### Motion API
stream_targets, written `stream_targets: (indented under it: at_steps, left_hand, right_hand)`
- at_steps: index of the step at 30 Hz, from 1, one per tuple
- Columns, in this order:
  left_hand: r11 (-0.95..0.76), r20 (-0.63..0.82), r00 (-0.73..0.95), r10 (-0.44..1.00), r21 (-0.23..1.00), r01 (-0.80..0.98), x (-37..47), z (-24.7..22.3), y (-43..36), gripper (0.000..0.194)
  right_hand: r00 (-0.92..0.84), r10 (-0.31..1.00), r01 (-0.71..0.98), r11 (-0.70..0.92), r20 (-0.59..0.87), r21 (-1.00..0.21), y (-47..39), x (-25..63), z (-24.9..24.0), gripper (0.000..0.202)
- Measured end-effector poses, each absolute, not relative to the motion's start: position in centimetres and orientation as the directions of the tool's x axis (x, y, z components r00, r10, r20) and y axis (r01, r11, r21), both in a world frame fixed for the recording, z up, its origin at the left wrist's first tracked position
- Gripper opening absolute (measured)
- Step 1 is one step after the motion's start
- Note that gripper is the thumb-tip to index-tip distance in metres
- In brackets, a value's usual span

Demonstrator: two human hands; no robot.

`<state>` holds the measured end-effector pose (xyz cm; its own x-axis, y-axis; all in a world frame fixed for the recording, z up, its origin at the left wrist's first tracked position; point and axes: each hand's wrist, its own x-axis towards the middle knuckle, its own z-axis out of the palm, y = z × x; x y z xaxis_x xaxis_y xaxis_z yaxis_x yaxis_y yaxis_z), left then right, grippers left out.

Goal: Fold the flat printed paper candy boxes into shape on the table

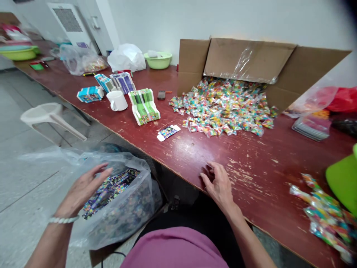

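Observation:
My left hand (88, 185) hovers over a clear plastic bag (131, 208) at the lower left, its fingers apart and holding nothing. Inside the bag lie many small dark patterned boxes (115, 188). Near the front edge of the red table (178, 160), my right hand (219, 182) is open, fingers slightly curled, with nothing in it. A small flattened patterned carton (169, 132) lies on the table beyond that hand. Farther back, a heap of wrapped candies (225, 108) spills from a cardboard box (248, 59) tipped on its side.
A white mug (117, 101), stacks of green cartons (144, 106), blue cartons (90, 94) and purple cartons (122, 82) stand left of centre. Long candy packs (325, 212) lie at right by a green container (343, 178). A white stool (50, 113) stands on the floor.

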<state>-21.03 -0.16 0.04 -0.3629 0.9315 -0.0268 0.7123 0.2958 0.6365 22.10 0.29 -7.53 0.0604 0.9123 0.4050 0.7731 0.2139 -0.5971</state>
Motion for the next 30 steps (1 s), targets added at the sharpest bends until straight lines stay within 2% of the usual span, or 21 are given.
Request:
stream_targets:
  at_steps: [1, 5, 6, 7, 9, 11, 15, 21, 25, 28, 30]
  left_hand:
    - [0.26, -0.074, -0.274, 0.959, 0.615, 0.744, -19.5, 0.1, 0.8, 0.057]
    - [-0.023, 0.097, -0.02, 0.995, 0.422, 0.906, -10.8, 0.0, 7.9, 0.058]
    - [-0.027, 0.107, -0.008, 0.994, 0.323, 0.946, -8.8, -0.2, 10.0, 0.058]
    - [-0.022, 0.109, -0.01, 0.994, 0.292, 0.956, -7.0, -0.4, 12.1, 0.061]
    - [-0.011, 0.09, -0.013, 0.996, 0.259, 0.966, -4.7, -0.9, 15.7, 0.073]
    - [-0.027, 0.057, 0.014, 0.998, 0.24, 0.971, -3.8, -1.4, 18.1, 0.074]
    - [-0.081, 0.006, 0.082, 0.997, 0.232, 0.969, -4.2, -1.8, 19.8, 0.061]
    - [-0.054, 0.023, 0.049, 0.999, 0.301, 0.952, -4.8, -1.8, 19.7, 0.064]
    - [-0.069, 0.066, 0.048, 0.997, 0.366, 0.928, -4.8, -0.9, 19.0, 0.058]
    - [-0.091, 0.149, 0.036, 0.988, 0.378, 0.921, -4.0, 0.6, 16.9, 0.054]
    - [-0.152, 0.251, 0.058, 0.966, 0.377, 0.914, -2.7, 1.4, 14.0, 0.053]
  right_hand:
    - [0.049, 0.911, 0.781, 0.221, 0.41, -0.584, 0.3, 22.0, -7.6, 0.037]
    - [0.017, 0.909, 0.777, 0.25, 0.416, -0.578, 0.3, 22.0, -7.5, 0.032]
    - [0.01, 0.908, 0.774, 0.258, 0.419, -0.578, 0.3, 22.1, -7.5, 0.031]
    - [0.005, 0.907, 0.772, 0.264, 0.421, -0.578, 0.2, 22.2, -7.5, 0.03]
    - [0.006, 0.91, 0.767, 0.262, 0.415, -0.586, 0.1, 22.2, -7.5, 0.028]
    - [0.012, 0.916, 0.758, 0.253, 0.401, -0.602, 0.1, 22.2, -7.5, 0.027]
    - [0.017, 0.919, 0.751, 0.247, 0.393, -0.612, 0.1, 22.2, -7.5, 0.026]
    - [0.02, 0.923, 0.738, 0.246, 0.385, -0.628, 0.2, 22.2, -7.6, 0.027]
    - [0.042, 0.928, 0.714, 0.232, 0.371, -0.661, 0.2, 22.3, -7.5, 0.027]
    - [0.113, 0.939, 0.647, 0.178, 0.324, -0.742, 0.1, 22.0, -6.8, 0.027]
    - [0.207, 0.952, 0.507, 0.094, 0.228, -0.857, -0.1, 21.5, -5.8, 0.035]
